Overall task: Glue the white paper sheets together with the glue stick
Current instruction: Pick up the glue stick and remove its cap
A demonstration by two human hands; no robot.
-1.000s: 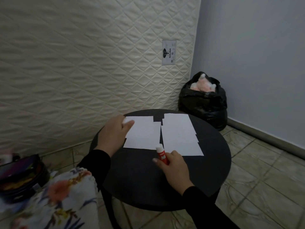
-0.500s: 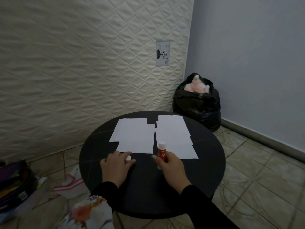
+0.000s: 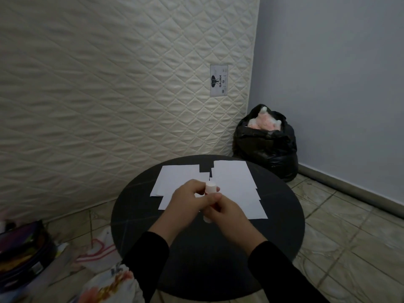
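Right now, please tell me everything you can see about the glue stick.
The glue stick is a small cylinder, mostly hidden by the hands. Its white top end pokes up between them; a bit of white shows below. It is held roughly upright above the black table, in front of the white sheets. The right hand grips its body and the left hand holds near its top. Whether the cap is on cannot be told.

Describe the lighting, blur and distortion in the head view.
Head view: dim, flat light with no glare; wide-angle lens bows the cream quilted mattress; left hand and right hand slightly motion-blurred round the white-capped glue stick; white paper sheets on the round black table stay readable.
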